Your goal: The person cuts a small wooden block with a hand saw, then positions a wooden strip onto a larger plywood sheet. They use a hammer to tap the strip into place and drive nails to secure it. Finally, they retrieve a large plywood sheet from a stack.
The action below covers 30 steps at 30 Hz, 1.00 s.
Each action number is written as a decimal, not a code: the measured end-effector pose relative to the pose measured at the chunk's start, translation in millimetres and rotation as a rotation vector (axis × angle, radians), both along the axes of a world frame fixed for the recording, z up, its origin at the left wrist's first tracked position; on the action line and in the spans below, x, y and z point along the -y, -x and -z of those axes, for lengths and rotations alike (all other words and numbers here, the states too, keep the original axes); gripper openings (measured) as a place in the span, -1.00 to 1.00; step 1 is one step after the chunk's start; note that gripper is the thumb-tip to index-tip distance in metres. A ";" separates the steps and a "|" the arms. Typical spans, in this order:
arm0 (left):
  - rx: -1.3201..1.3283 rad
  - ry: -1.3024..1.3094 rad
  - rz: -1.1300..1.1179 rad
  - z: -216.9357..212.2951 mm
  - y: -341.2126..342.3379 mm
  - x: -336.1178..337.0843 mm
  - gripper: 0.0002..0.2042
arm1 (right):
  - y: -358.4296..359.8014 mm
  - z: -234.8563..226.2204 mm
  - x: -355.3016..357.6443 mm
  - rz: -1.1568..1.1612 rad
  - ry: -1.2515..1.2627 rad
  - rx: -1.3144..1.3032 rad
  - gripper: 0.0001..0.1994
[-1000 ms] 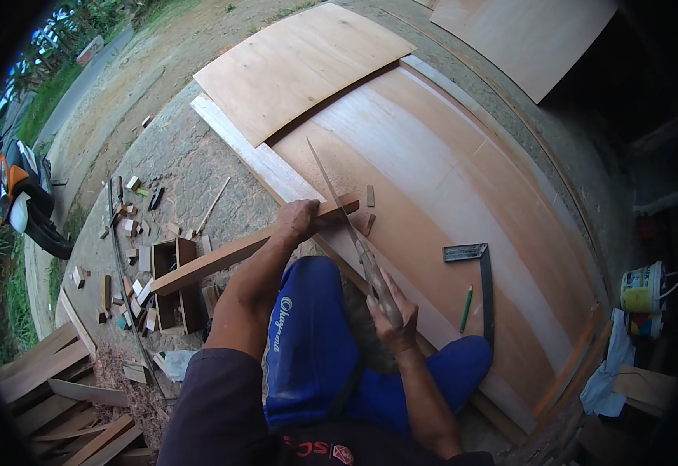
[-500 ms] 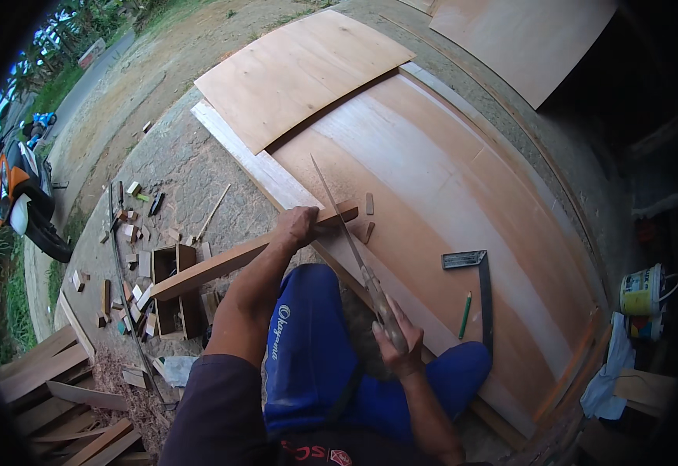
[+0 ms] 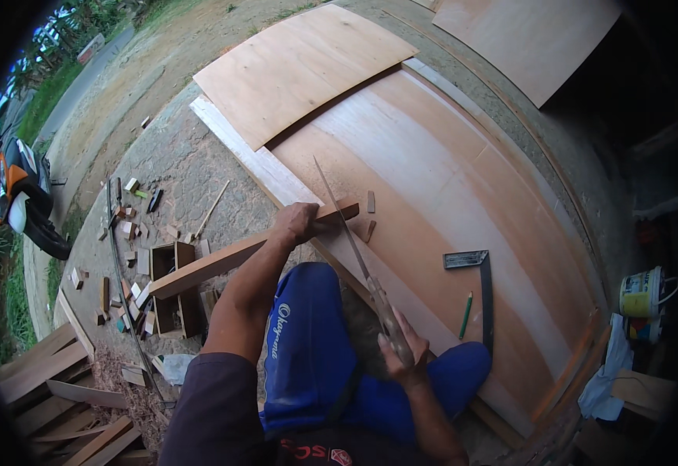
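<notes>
My left hand (image 3: 298, 223) is closed round a long wooden batten (image 3: 218, 262), pressing it onto the near edge of a large flat wooden panel (image 3: 424, 175). The handle of a handsaw (image 3: 352, 245) is in my right hand (image 3: 405, 351). Its narrow blade slants across the batten just right of my left hand, near the batten's end. How deep the teeth sit is too small to tell. Two small wood offcuts (image 3: 371, 202) lie on the panel beyond the cut. A try square (image 3: 486, 295) and a green pencil (image 3: 465, 314) rest on it further right.
A plywood sheet (image 3: 300, 74) covers the panel's far left end. Left on the ground are an open wooden box (image 3: 186, 307), scattered blocks and stacked boards (image 3: 51, 361). Buckets (image 3: 640, 291) stand at the right, a motorcycle (image 3: 24, 198) at the far left.
My right hand has drawn the saw slightly back toward me, down and to the right. My left hand and the batten have stayed almost in place.
</notes>
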<state>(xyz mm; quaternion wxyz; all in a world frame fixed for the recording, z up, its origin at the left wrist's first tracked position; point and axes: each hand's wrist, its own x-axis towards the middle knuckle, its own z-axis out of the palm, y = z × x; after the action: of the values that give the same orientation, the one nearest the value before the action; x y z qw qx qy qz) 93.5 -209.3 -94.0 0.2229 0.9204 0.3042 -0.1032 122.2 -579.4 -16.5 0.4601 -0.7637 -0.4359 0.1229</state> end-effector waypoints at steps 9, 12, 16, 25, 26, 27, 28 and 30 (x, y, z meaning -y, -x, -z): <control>0.087 -0.115 0.026 16.6 -0.5 1.0 -0.60 | -26.8 24.1 -86.4 0.091 -0.159 -0.156 -0.49; 0.062 -0.070 -0.017 19.3 8.4 8.9 -0.58 | -16.5 17.6 -78.1 0.077 -0.066 -0.155 -0.48; 0.047 0.053 0.012 9.6 3.7 -13.6 -0.47 | 28.1 -35.6 94.8 0.034 0.296 -0.159 -0.46; 0.048 -0.063 0.030 19.5 3.8 0.6 -0.58 | -21.2 21.6 -82.1 0.087 -0.080 -0.169 -0.47; 0.036 -0.057 0.010 17.3 3.4 4.7 -0.59 | -18.5 22.3 -80.8 0.088 -0.074 -0.138 -0.48; 0.022 -0.050 -0.010 13.6 4.2 7.5 -0.59 | -11.6 15.4 -52.5 0.053 -0.038 -0.058 -0.46; 0.013 -0.024 -0.006 3.6 4.5 -2.1 -0.62 | -3.1 2.5 -13.3 0.009 -0.018 0.026 -0.45; 0.006 0.070 0.014 -1.5 -0.5 -8.7 -0.69 | 23.3 -35.6 76.5 0.007 0.238 -0.007 -0.45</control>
<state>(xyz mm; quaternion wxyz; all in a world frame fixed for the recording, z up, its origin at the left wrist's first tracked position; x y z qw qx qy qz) 94.0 -200.6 -92.5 0.2550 0.9145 0.2933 -0.1128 98.9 -656.0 19.1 0.3681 -0.8140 -0.4138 0.1749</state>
